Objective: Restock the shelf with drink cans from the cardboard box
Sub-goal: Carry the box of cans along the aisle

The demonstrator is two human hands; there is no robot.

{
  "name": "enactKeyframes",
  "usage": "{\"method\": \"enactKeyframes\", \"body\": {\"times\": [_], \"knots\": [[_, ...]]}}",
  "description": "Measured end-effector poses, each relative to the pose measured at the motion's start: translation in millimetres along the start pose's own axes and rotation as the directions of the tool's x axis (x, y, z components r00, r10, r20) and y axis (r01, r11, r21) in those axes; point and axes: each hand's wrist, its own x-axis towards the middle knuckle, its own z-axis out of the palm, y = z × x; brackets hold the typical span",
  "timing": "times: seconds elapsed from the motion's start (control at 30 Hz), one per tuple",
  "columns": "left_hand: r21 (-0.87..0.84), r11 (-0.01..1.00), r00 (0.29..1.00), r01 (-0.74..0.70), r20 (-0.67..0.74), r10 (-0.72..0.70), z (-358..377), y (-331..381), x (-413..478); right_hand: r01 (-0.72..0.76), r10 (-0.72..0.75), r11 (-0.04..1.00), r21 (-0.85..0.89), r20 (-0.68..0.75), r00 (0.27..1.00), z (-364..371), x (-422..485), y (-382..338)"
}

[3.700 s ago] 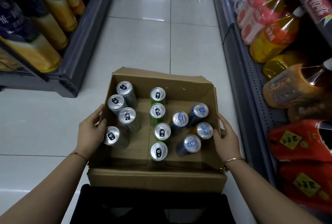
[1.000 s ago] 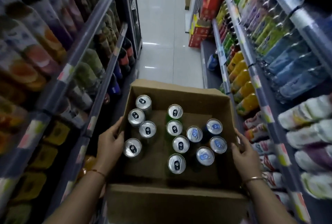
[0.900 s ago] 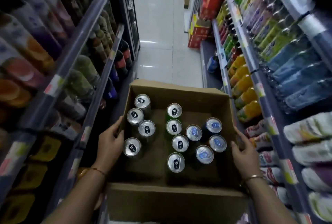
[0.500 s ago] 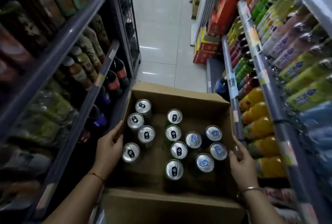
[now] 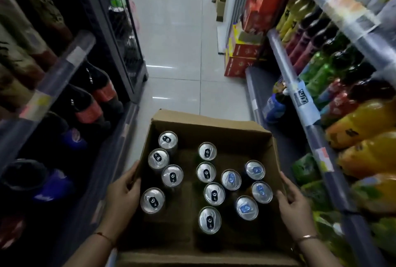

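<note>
Shelves nearer than before, cardboard box (image 5: pixel 214 129) near edge cropped.

Pale tiled floor (image 5: pixel 175 52) running down a shop aisle between shelving. Red cartons (image 5: pixel 240 61) stacked on it at the right, just beside the right shelf (image 5: pixel 285 67), itself loaded with orange, green and dark bottles. Left shelf (image 5: pixel 53 78) holding dark bottles with red and blue labels.
</note>
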Motion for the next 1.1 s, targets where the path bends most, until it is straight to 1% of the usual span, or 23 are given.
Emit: {"method": "enactKeyframes", "body": {"times": [0.07,0.13,0.23,0.3,0.4,0.53,0.67,0.8,0.9,1.1], "knots": [[0.000,0.999,0.999,-0.033,-0.012,0.033,24,-34,14,0.003,-0.003,1.000,-0.003,-0.011,1.000,24,22,33],[0.009,0.999,0.999,-0.049,0.005,0.048,46,-68,26,0.017,-0.017,1.000,-0.019,-0.028,0.999,47,43,62],[0.015,0.997,0.997,-0.073,0.033,0.072,72,-115,39,0.026,-0.026,1.000,0.002,-0.011,1.000,76,66,100],[0.019,0.996,0.996,-0.084,0.034,0.083,85,-141,45,0.038,-0.038,0.999,0.001,-0.001,0.999,91,82,122],[0.074,0.993,0.995,-0.096,0.013,0.095,101,-169,52,0.042,-0.042,0.999,-0.010,0.003,0.999,105,98,148],[0.085,0.994,0.997,-0.073,0.022,0.071,111,-192,54,0.054,-0.054,0.998,-0.033,0.010,0.999,121,109,172],[0.083,0.995,0.998,-0.050,0.031,0.048,119,-206,56,0.036,-0.035,0.999,-0.037,0.024,0.999,132,112,188],[0.096,0.995,0.999,-0.028,0.021,0.026,121,-219,54,0.044,-0.042,0.998,-0.043,0.062,0.997,135,114,191],[0.104,0.995,1.000,-0.005,0.003,0.005,122,-225,56,0.050,-0.047,0.997,-0.063,0.051,0.998,141,113,193],[0.081,0.997,1.000,0.003,-0.016,-0.002,127,-232,54,0.048,-0.046,0.998,-0.027,0.064,0.997,144,109,194]]}}
